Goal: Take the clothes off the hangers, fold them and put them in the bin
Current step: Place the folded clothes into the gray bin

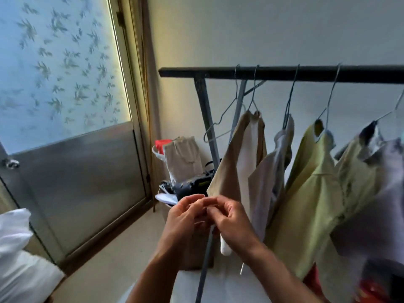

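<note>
A black rail [284, 73] runs across the upper right with several wire hangers on it. One hanger [220, 121] at the left is bare. Beside it hangs a tan and white garment [238, 158], then a pale one [271, 171], a yellow-green shirt [310, 189] and more clothes [376, 184] toward the right. My left hand [185, 217] and my right hand [229, 217] meet at the lower corner of the tan garment, fingers curled and pinching its white edge. No bin is identifiable.
A door [72, 167] with frosted leaf-patterned glass fills the left. In the corner stand a canvas bag [183, 158], a red and white item [160, 145] and dark bags [192, 186]. White bedding [17, 254] lies at the lower left. A grey rack leg [204, 263] crosses below my hands.
</note>
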Available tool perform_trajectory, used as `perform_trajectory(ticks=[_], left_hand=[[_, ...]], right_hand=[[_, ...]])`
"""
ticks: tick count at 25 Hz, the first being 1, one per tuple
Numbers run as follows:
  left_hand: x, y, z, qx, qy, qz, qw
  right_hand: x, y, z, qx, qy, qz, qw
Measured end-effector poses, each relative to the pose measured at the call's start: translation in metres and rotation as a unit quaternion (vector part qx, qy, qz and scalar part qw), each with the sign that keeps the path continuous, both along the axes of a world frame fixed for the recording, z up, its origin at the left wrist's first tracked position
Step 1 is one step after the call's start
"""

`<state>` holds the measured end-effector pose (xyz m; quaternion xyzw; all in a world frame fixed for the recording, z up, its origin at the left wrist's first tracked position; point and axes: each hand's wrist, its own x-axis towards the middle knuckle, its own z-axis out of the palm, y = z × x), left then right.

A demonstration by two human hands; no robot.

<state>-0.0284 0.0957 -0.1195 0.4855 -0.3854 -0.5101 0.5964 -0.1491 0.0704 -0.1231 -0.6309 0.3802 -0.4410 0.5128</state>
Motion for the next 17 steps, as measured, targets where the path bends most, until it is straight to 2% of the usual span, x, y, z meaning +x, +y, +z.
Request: perform_trajectory(ticks=[3, 7, 10, 12, 14, 17], left_hand=[[-0.001, -0.005, 0.025, -0.032, -0.036, 0.001, 0.999], [-0.01, -0.01, 0.04, -0.04, -0.052, -0.005, 0.998], [-0.012, -0.013, 0.044, -0.038, -0.054, -0.009, 0.998], [-0.01, -0.014, 0.048, -0.044, -0.052, -0.003, 0.998], [-0.008, -0.015, 0.052, -0.052, -0.049, 0.004, 0.997], [-0.003, -0.016, 0.053, -0.055, -0.043, 0.016, 0.997]], right_hand=[[-0.014, -0.018, 0.05, -0.071, -0.069, -0.105, 0.989], [-0.02, -0.072, 0.11, -0.147, -0.036, -0.23, 0.961], [-0.016, -0.121, 0.143, -0.132, 0.083, -0.317, 0.935], [-0.014, -0.144, 0.156, -0.083, 0.176, -0.33, 0.924], [-0.013, -0.158, 0.16, -0.049, 0.232, -0.328, 0.914], [-0.016, -0.174, 0.164, -0.056, 0.275, -0.342, 0.897]])
